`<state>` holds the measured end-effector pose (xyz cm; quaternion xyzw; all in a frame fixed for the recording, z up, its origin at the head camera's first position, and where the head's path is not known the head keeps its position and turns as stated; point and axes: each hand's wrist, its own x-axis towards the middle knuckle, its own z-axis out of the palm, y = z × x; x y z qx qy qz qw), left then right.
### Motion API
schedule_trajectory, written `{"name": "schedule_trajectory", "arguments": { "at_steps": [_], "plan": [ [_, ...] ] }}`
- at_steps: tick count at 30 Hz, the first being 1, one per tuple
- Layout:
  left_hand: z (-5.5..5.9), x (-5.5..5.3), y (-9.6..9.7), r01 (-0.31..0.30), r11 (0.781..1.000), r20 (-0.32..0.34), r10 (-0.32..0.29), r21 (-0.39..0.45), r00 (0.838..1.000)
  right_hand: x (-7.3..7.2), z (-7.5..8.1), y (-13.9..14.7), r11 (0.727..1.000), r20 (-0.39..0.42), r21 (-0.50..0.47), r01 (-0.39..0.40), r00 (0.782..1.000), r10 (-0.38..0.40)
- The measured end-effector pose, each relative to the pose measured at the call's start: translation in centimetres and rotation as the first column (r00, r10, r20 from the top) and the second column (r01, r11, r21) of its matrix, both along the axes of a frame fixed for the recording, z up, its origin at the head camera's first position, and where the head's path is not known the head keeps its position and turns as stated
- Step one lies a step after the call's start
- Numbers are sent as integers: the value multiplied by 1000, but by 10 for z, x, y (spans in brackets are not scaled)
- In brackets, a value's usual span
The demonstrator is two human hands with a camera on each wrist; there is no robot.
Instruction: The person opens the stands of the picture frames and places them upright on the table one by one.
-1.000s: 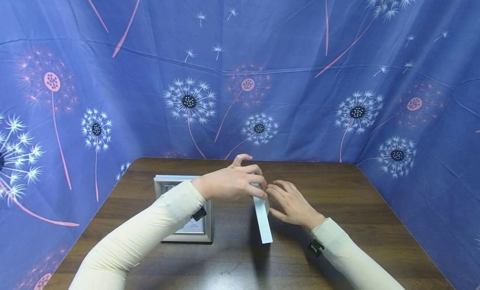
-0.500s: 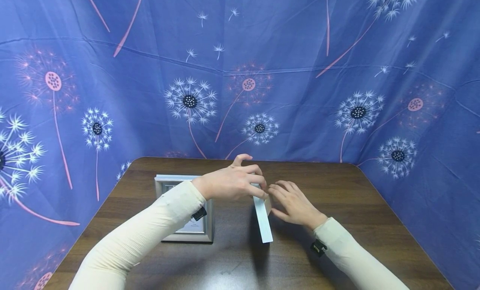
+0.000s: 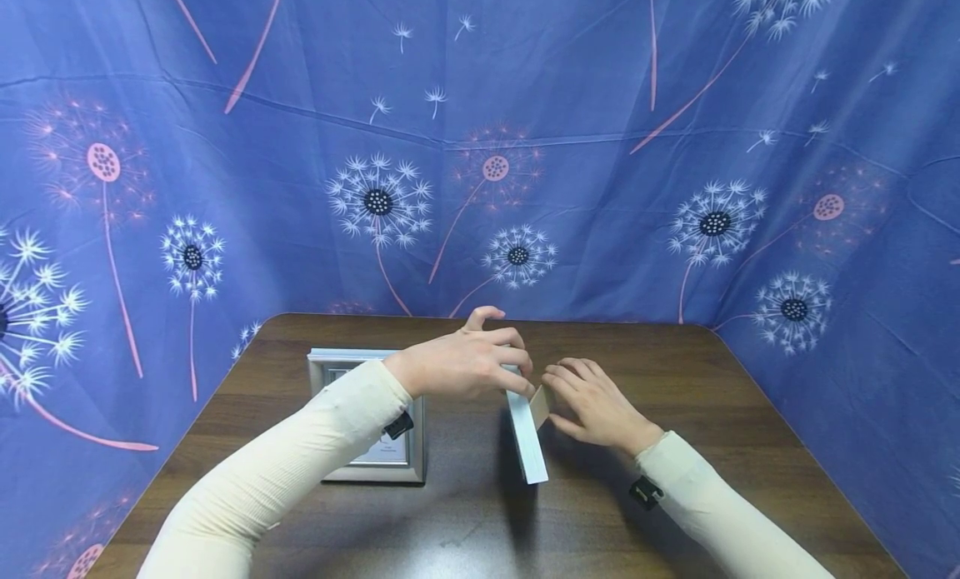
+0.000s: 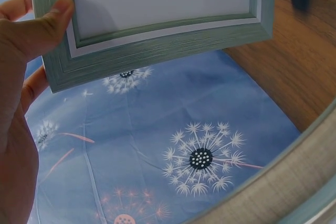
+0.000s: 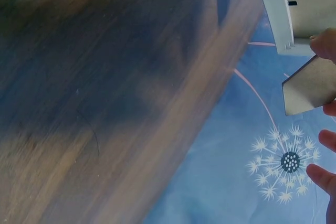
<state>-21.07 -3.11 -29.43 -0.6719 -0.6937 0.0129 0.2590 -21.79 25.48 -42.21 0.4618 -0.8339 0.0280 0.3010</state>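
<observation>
My left hand (image 3: 467,364) grips a pale green picture frame (image 3: 529,450) that stands on edge, seen nearly side-on in the head view. In the left wrist view the thumb (image 4: 44,30) lies over the front of the frame (image 4: 157,51), with fingers behind; a print with plant drawings shows inside. On the back side, my right hand (image 3: 598,406) pinches the beige stand flap (image 3: 541,406) between thumb and fingers. The right wrist view shows this flap (image 5: 308,88) angled out from the frame's back panel (image 5: 315,9), where a small black tab shows.
A silver picture frame (image 3: 414,472) lies on the brown wooden table (image 3: 675,496) to the left, partly covered by my left forearm. Blue dandelion-print cloth (image 3: 600,212) hangs behind the table and at both sides.
My right hand has moved slightly right, away from the frame, drawing the stand flap outward so more of it shows. The left hand has hardly moved; the frame's near end has shifted slightly right.
</observation>
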Motion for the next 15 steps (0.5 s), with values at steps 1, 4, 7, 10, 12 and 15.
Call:
{"name": "schedule_trajectory", "arguments": {
  "at_steps": [1, 4, 7, 10, 12, 15],
  "plan": [
    [0, 0, 0, -1, 1000, -1, 1, 0, 1000, 0, 1, 1, 1000, -4, 2, 2, 1000, -2],
    [0, 0, 0, -5, 1000, -5, 5, -3, 1000, 0, 2, 3, 1000, -13, 2, 6, 1000, -6],
    [0, 0, -1, -5, 1000, 1, 5, -5, 1000, 1, 3, 4, 1000, -17, -2, 7, 1000, -7],
    [-1, 0, 0, -2, 1000, 6, 2, -6, 1000, 1, 4, 6, 1000, -25, -2, 8, 1000, -8],
    [-1, 0, 0, -2, 1000, 9, 2, -8, 1000, 1, 4, 7, 1000, -30, 0, 12, 999, -12],
    [-1, 0, 1, -7, 1000, 11, 7, -9, 1000, 2, 4, 8, 1000, -27, -1, 19, 999, -19]
  ]
}}
